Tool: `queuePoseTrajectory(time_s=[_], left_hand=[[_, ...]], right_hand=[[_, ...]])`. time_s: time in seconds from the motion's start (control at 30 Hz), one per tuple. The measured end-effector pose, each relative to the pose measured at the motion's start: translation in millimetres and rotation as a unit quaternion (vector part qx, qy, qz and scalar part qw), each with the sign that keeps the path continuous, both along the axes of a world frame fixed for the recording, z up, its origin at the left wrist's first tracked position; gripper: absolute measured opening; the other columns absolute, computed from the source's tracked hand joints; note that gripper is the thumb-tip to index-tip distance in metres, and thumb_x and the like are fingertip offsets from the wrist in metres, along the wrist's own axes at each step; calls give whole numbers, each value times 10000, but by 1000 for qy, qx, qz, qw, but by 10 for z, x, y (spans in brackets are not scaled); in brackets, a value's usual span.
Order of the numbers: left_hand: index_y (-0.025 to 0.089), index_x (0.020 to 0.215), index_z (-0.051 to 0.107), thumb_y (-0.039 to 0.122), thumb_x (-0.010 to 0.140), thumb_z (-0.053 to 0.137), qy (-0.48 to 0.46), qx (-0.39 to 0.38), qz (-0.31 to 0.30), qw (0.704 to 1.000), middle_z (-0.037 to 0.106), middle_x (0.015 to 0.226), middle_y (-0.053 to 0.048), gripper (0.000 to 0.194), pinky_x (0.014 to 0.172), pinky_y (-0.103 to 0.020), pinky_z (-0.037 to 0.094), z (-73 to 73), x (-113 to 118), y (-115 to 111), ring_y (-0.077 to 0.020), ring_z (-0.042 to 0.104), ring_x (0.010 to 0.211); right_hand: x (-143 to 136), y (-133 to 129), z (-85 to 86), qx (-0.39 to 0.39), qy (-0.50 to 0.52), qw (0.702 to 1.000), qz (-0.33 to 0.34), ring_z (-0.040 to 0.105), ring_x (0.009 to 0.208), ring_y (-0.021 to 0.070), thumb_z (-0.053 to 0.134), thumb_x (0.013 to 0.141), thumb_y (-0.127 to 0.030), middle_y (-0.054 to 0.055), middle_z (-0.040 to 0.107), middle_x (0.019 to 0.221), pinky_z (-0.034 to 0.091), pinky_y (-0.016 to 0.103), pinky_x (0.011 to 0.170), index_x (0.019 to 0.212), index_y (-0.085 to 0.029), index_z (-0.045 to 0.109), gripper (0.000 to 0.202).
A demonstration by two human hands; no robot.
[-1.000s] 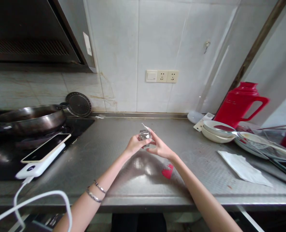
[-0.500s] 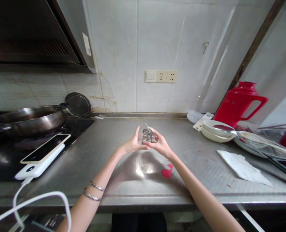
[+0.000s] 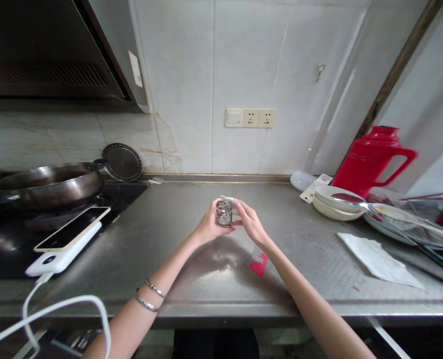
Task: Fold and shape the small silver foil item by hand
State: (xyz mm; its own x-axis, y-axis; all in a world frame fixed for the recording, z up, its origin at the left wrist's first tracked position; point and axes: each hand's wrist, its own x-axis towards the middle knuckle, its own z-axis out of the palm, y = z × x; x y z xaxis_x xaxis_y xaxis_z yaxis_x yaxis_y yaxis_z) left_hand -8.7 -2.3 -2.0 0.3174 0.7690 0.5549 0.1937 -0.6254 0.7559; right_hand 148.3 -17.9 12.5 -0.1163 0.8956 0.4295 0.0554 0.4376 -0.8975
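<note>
Metal counter [image 3: 176, 204] (finely textured), shiny object [image 3: 224, 214]

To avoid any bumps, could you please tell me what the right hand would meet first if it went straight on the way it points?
Most likely the small shiny object in the left hand; the right hand may be touching it, as depth is unclear.

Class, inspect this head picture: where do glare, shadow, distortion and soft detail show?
Head view: glare brightens the metal counter, bordered by darker shadow or reflection; head view, right: the red flask leans, likely lens distortion; head view, centre: the small shiny thing shows soft detail.
</note>
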Motion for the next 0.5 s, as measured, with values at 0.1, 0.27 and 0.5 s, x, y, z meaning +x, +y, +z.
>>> queuePoseTrajectory(time_s=[0.1, 0.27, 0.5], left_hand=[[192, 1273, 341, 271, 563, 815, 10, -15, -8, 1000, 584, 1171, -110, 857, 910, -339, 455, 2, 10, -33, -230, 590, 1043], [191, 1257, 354, 258, 552, 815, 31, -28, 11, 999, 598, 1119, -96, 845, 852, -326, 471, -13, 30, -64, -214, 605, 963], [206, 1226, 374, 223, 548, 787, 17, -1, 37, 999, 592, 1140, -92, 793, 894, -359, 456, -45, 68, -36, -231, 590, 1028]], right_hand=[[27, 55, -19, 63, -46, 992, -100, 570, 632, 137, 459, 859, -524, 26, 626, 726, 491, 212, 506, 806, -165, 650, 410], [47, 69, 20, 153, -132, 951, -236, 430, 477, 97, 435, 895, -455, -27, 485, 502, 347, 196, 465, 677, -154, 625, 418], [-75, -80, 44, 194, -135, 953, -188, 668, 697, 175, 433, 916, -337, 30, 725, 802, 503, 249, 633, 937, -213, 699, 294]])
